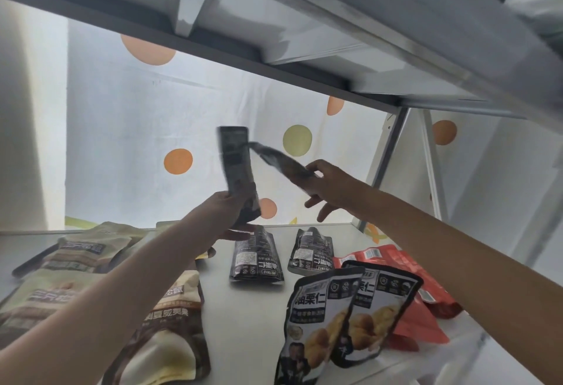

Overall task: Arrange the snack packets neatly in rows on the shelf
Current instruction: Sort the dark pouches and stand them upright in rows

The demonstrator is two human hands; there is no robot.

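Right now I see my left hand point(227, 211) gripping one dark packet point(236, 168) upright above the shelf point(243, 323), and my right hand point(327, 188) pinching a second dark packet point(280, 161) beside it. Two more dark packets point(256, 258) lie flat near the shelf's back edge, beige packets point(76, 266) toward its left edge, red packets point(426, 287) toward its right.

The scene is being lit brightly from behind, daylight being diffused through a pale spotted curtain point(182, 116) at the back of the shelf point(249, 308). The curtain is being washed out towards the left. Two raised dark packets point(236, 168) are being smeared by motion blur, their print unreadable. Straight shelf edges are being bowed by wide-angle distortion near the borders. Soft, faint shadows are being cast under the lying packets.
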